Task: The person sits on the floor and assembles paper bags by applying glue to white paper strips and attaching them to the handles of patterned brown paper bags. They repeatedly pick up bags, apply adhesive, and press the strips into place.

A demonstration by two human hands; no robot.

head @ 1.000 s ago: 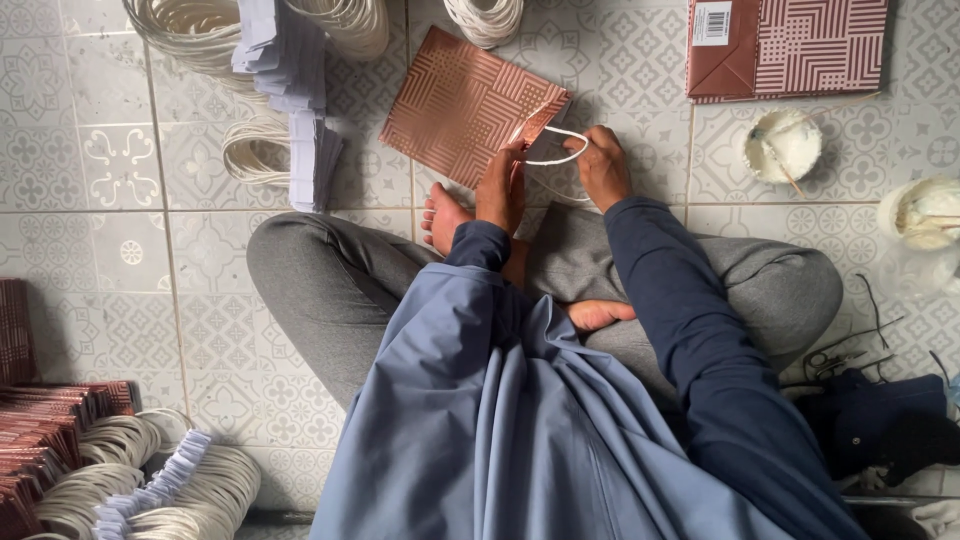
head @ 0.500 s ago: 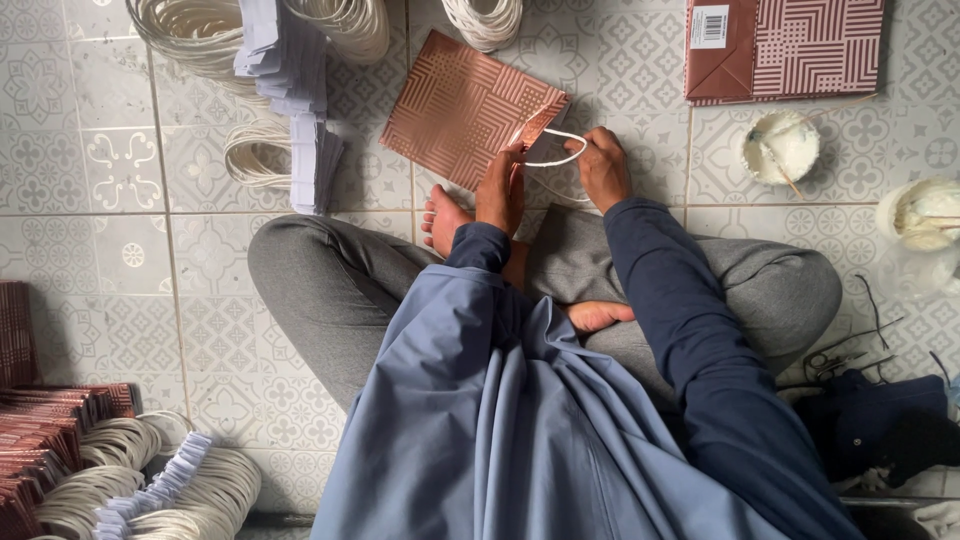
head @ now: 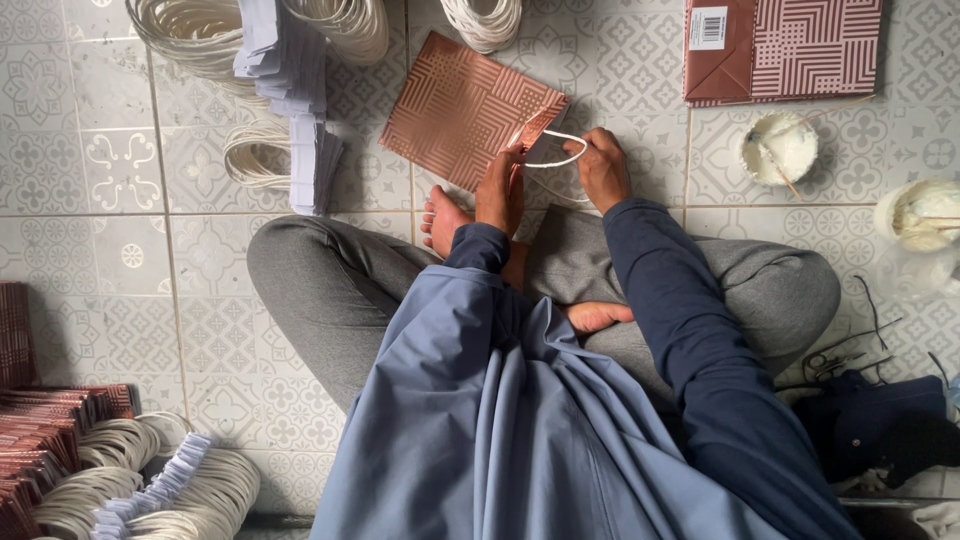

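Head view: a person sits cross-legged on the tiled floor [head: 120, 270], working on a flat copper-pink paper bag [head: 465, 105] printed with a geometric line pattern, lying just ahead of the knees. The left hand [head: 500, 192] pinches the bag's open edge; the right hand [head: 603, 165] grips its white cord handle [head: 560, 152]. 1 glue bowl [head: 783, 147] sits nearby.

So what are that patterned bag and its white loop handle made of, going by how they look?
The bag looks like thin paper or card, copper-pink with a slight sheen: it lies flat and holds crisp edges. The handle, pinched by the right hand while the left hand steadies the bag's mouth, seems to be white cord, perhaps twisted paper or string; it bends in a soft loop.
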